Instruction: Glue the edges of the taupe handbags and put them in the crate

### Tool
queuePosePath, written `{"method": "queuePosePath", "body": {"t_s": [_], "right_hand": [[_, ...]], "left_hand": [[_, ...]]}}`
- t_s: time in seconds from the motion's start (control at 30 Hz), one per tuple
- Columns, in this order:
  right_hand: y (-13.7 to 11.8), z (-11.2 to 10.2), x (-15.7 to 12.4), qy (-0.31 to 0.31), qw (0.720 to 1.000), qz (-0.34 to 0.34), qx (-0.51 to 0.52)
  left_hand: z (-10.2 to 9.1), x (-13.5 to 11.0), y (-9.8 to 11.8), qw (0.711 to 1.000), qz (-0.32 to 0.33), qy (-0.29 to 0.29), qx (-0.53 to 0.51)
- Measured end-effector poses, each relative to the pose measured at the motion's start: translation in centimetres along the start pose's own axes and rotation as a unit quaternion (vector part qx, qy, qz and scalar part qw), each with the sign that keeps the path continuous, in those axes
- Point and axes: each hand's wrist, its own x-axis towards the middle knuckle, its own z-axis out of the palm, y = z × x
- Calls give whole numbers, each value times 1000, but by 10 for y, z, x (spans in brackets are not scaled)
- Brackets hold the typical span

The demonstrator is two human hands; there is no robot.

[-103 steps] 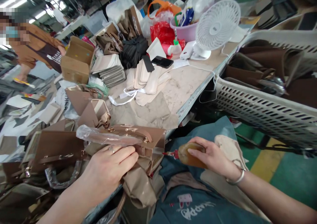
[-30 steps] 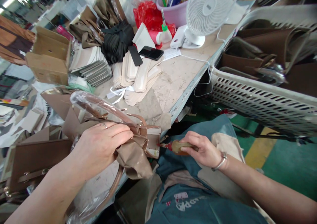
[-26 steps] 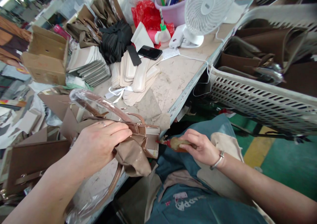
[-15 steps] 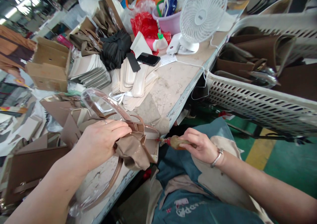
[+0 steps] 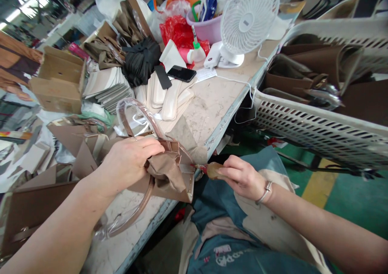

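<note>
A brown handbag (image 5: 176, 191) lies on its side at the table edge, its opening facing right. Clear plastic wraps its two handles (image 5: 142, 112), and tan lining (image 5: 166, 171) bulges out of the mouth. My left hand (image 5: 133, 157) is closed over the bag's upper side, fingers gripping the edge near the lining. In my right hand (image 5: 242, 177) is a brush with a thick yellowish-brown handle (image 5: 215, 171). Its reddish, narrow end points left and meets the bag's open edge; the very tip is hard to make out.
White plastic crate (image 5: 303, 116) with brown bag pieces stands at right. Along the table (image 5: 209, 104) are a white fan (image 5: 248, 21), a phone (image 5: 182, 73), pale stacked panels (image 5: 106, 88) and a cardboard box (image 5: 59, 80). Another person's orange sleeve (image 5: 18, 55) shows far left.
The bag has shifted slightly right and turned a little under my left hand, its upper handle moving right. My right hand and the brush have moved slightly left.
</note>
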Motion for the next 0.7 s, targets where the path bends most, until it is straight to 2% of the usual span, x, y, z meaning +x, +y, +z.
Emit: {"method": "queuePosePath", "body": {"t_s": [0.07,0.17,0.3,0.53,0.7], "right_hand": [[-1,0,-1,-2,1000,-19,-4],[-1,-1,0,-39,998,-43,3],[1,-6,6,-73,992,-92,-56],[4,-18,20,-54,983,-142,-106],[4,-18,17,-75,982,-138,-107]], "left_hand": [[1,3,-2,1000,-3,3,-6],[-1,7,-3,1000,-1,-2,-10],[-2,11,-5,1000,2,-2,-9],[5,18,-14,1000,5,6,-14],[5,23,-15,1000,-4,-9,-22]]}}
